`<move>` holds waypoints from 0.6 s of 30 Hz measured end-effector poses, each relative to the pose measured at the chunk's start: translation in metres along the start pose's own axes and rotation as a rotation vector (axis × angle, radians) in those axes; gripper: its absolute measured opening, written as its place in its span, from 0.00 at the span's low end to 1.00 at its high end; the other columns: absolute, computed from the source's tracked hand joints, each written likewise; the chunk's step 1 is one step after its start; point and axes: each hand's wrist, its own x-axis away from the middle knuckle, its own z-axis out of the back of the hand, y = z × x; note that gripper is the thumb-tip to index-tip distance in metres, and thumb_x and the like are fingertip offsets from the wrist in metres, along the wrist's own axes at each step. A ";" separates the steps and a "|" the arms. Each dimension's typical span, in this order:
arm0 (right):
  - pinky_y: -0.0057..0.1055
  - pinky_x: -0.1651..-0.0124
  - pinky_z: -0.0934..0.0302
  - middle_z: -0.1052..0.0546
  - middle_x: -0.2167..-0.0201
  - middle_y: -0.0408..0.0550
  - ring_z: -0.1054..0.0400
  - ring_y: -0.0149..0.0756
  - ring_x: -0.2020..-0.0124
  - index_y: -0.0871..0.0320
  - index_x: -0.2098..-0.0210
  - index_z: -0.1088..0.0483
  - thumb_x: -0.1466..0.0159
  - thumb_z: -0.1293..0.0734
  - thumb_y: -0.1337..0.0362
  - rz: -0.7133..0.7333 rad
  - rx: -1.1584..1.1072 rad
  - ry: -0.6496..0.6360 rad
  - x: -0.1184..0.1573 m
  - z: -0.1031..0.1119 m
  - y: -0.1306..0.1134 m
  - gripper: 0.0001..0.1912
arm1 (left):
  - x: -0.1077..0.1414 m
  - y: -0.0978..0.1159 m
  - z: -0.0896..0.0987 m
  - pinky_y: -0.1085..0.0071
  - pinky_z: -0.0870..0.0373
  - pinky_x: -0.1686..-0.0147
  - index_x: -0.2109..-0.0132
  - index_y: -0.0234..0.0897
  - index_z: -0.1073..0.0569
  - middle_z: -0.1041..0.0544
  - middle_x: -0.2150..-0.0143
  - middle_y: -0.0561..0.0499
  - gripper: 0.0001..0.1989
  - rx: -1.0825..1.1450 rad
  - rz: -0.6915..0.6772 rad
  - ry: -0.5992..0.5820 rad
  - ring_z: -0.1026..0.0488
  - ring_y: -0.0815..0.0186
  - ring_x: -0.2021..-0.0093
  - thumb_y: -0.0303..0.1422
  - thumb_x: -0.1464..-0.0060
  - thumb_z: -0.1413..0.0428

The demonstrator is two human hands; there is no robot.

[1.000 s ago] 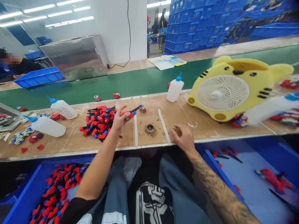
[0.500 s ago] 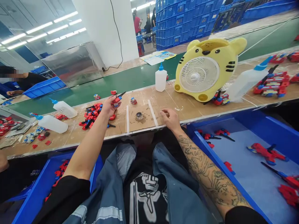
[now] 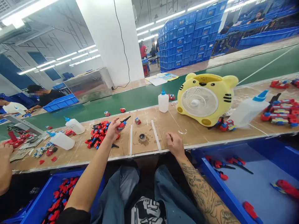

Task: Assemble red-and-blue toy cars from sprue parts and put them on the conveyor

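My left hand (image 3: 113,129) pinches a red and blue plastic toy piece (image 3: 121,125) with a black rod pointing up to the right. Beneath and beside that hand lies a heap of similar red, blue and black pieces (image 3: 97,134). My right hand (image 3: 174,144) rests near the bench's front edge, its fingers curled in, with nothing showing in them. Between the hands, a small round container with a dark top (image 3: 142,137) stands on a wet patch, flanked by two white tape strips. Behind it sits a small red, blue and white toy part (image 3: 137,120).
A yellow animal-faced fan (image 3: 205,101) stands right of centre. White squeeze bottles (image 3: 163,102) with blue tips stand or lie along the bench (image 3: 189,137). Blue bins with toy pieces flank my lap, left (image 3: 35,199) and right (image 3: 224,193). Another person's arm (image 3: 5,166) shows at far left.
The camera view has tilted up, so the bench appears lower. My left hand still holds the toy piece over the heap. My right hand's fingers have curled in more.
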 end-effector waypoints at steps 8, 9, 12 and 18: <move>0.40 0.59 0.38 0.24 0.68 0.52 0.30 0.46 0.64 0.56 0.65 0.29 0.28 0.46 0.52 0.017 0.011 -0.028 -0.002 -0.002 -0.001 0.20 | 0.004 -0.002 0.003 0.72 0.28 0.61 0.46 0.35 0.30 0.20 0.63 0.49 0.35 -0.025 -0.022 0.018 0.22 0.66 0.64 0.28 0.63 0.29; 0.40 0.59 0.38 0.24 0.68 0.52 0.30 0.46 0.63 0.56 0.65 0.29 0.28 0.46 0.52 0.017 0.013 -0.032 -0.002 -0.003 0.000 0.20 | 0.005 -0.003 0.003 0.72 0.28 0.60 0.45 0.35 0.30 0.20 0.63 0.49 0.35 -0.023 -0.017 0.021 0.22 0.65 0.63 0.28 0.63 0.29; 0.41 0.58 0.37 0.24 0.68 0.51 0.30 0.46 0.63 0.56 0.65 0.30 0.28 0.45 0.52 0.009 0.023 -0.042 -0.002 -0.004 0.002 0.20 | 0.009 -0.005 0.003 0.73 0.28 0.60 0.45 0.36 0.29 0.20 0.61 0.48 0.33 -0.007 0.004 0.034 0.22 0.65 0.63 0.30 0.61 0.30; 0.42 0.57 0.36 0.23 0.66 0.51 0.29 0.47 0.62 0.55 0.64 0.29 0.29 0.44 0.52 0.003 0.039 -0.037 -0.002 -0.006 0.005 0.18 | 0.029 -0.012 0.007 0.71 0.27 0.61 0.47 0.37 0.28 0.20 0.59 0.47 0.30 0.038 0.032 0.050 0.22 0.64 0.62 0.32 0.59 0.31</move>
